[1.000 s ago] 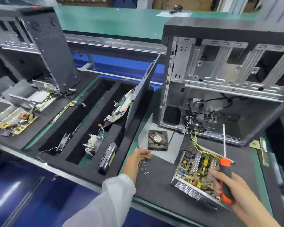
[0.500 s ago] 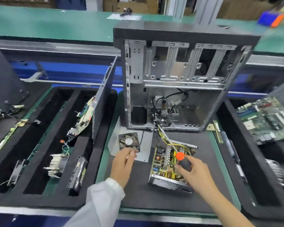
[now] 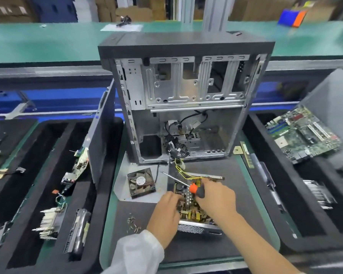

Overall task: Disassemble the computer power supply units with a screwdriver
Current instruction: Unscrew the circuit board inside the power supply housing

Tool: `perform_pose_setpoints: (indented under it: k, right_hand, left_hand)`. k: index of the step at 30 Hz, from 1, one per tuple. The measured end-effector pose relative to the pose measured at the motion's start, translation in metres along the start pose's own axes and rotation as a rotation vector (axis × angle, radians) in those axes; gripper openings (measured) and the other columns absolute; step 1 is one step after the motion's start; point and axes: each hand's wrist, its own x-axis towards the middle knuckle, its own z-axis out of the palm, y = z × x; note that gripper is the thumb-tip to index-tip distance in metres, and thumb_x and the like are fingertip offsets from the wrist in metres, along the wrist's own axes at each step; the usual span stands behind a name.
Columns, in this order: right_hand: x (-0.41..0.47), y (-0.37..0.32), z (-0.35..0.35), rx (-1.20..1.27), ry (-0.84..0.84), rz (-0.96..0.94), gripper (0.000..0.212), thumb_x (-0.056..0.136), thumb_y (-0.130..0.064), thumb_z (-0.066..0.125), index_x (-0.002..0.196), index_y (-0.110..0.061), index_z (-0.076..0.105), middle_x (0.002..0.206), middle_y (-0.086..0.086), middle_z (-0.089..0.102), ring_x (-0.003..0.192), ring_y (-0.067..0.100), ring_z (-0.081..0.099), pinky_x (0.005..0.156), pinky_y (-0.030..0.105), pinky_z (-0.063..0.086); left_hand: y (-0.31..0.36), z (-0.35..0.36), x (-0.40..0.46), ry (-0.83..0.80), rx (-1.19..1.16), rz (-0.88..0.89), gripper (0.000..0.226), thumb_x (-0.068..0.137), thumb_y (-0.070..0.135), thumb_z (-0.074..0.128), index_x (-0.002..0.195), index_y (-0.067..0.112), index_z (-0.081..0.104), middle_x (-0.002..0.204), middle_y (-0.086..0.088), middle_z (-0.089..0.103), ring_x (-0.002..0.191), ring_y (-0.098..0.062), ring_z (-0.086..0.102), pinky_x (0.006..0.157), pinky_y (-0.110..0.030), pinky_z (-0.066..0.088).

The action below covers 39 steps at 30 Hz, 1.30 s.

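The open supply (image 3: 194,212) sits on the desk (image 3: 246,204) before the case (image 3: 184,99). The right hand (image 3: 216,198) has its grip around the screwdriver (image 3: 194,188); the left hand (image 3: 166,210) curls onto the board. Risks: the shaft snagging the yellow wires (image 3: 186,175), or screws (image 3: 133,224) scattering.

White sleeve (image 3: 138,252) on L arm, R arm (image 3: 255,240) bare.

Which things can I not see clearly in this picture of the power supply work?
- Head view: the left hand covers its fingertips and the power supply board beneath.
- The right hand hides most of the screwdriver handle.
- The screws are too small to count.
- The motherboard is blurred.
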Motion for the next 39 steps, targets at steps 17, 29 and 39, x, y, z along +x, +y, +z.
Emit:
perform_pose_setpoints:
  k: [17, 29, 39]
  right_hand:
    - [-0.006, 0.013, 0.005, -0.083, -0.04, 0.044, 0.028, 0.086, -0.049, 0.054, 0.078, -0.022, 0.047, 0.077, -0.004, 0.056, 0.075, 0.021, 0.061, 0.058, 0.025, 0.038]
    - [0.007, 0.014, -0.005, 0.073, -0.249, 0.112, 0.029, 0.081, -0.038, 0.058, 0.064, -0.022, 0.04, 0.067, -0.007, 0.046, 0.07, 0.02, 0.054, 0.06, 0.026, 0.041]
    - [0.004, 0.029, -0.02, 0.286, -0.293, 0.061, 0.031, 0.079, -0.032, 0.06, 0.057, -0.019, 0.043, 0.051, -0.004, 0.057, 0.051, 0.014, 0.061, 0.049, 0.024, 0.045]
  left_hand:
    - [0.004, 0.007, -0.009, 0.065, -0.098, -0.085, 0.04, 0.099, 0.0, 0.037, 0.136, 0.014, 0.041, 0.133, -0.002, 0.046, 0.115, -0.014, 0.051, 0.099, -0.025, 0.043]
    - [0.001, 0.015, -0.009, 0.021, -0.455, -0.288, 0.065, 0.096, 0.04, 0.053, 0.149, 0.036, 0.016, 0.145, 0.027, 0.025, 0.13, 0.015, 0.027, 0.105, -0.009, 0.022]
    - [-0.001, 0.013, -0.009, 0.012, -0.495, -0.277, 0.084, 0.078, 0.055, 0.057, 0.148, 0.033, 0.018, 0.134, 0.039, 0.028, 0.115, 0.035, 0.028, 0.094, 0.005, 0.025]
